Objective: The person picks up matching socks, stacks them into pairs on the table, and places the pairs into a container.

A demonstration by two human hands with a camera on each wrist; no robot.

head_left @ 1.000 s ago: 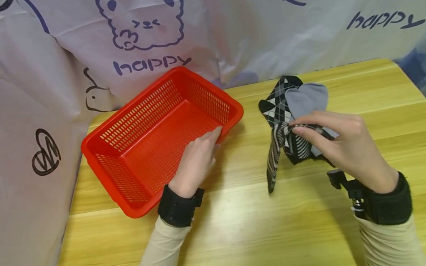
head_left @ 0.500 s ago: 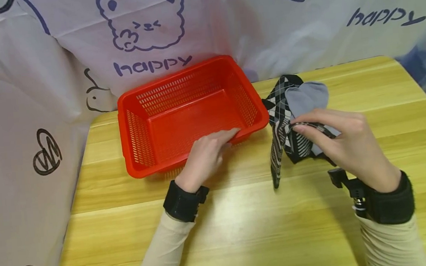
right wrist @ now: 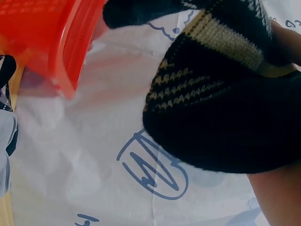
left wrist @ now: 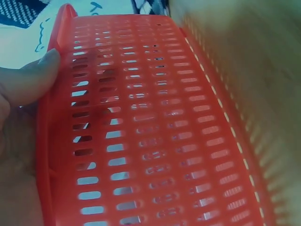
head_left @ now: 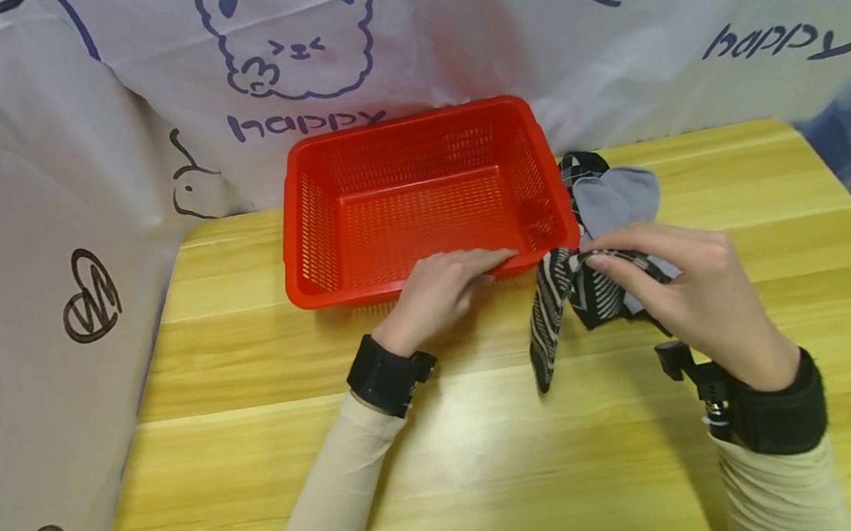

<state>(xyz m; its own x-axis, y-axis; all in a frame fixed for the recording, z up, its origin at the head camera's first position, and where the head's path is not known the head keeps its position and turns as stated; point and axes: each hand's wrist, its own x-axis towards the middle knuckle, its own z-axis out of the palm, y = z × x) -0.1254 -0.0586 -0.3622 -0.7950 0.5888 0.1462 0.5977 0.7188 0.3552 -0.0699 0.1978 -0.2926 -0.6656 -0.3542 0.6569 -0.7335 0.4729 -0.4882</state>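
My left hand point(head_left: 437, 296) holds the near rim of a red plastic basket point(head_left: 422, 220) with perforated sides. In the left wrist view the thumb lies at the top rim point(left wrist: 43, 141), above the slotted wall. My right hand point(head_left: 709, 297) pinches a black sock with pale stripes point(head_left: 546, 323) between thumb and fingers, and its toe hangs down to the left. In the right wrist view the striped sock point(right wrist: 211, 117) sags close to the camera. Behind that hand, a grey sock point(head_left: 611, 197) and a black-and-white argyle sock point(head_left: 583, 164) lie bunched on the table, the latter partly hidden by the basket.
The wooden table point(head_left: 486, 461) is bordered at the back and left by a white cloth point(head_left: 475, 36) with drawings and the word "happy". The basket stands against the back cloth, its right end beside the socks.
The basket has slid to the right and turned straighter, its right end now overlapping the argyle sock. My left hand moved along with it. My right hand has stayed in place with the striped sock.
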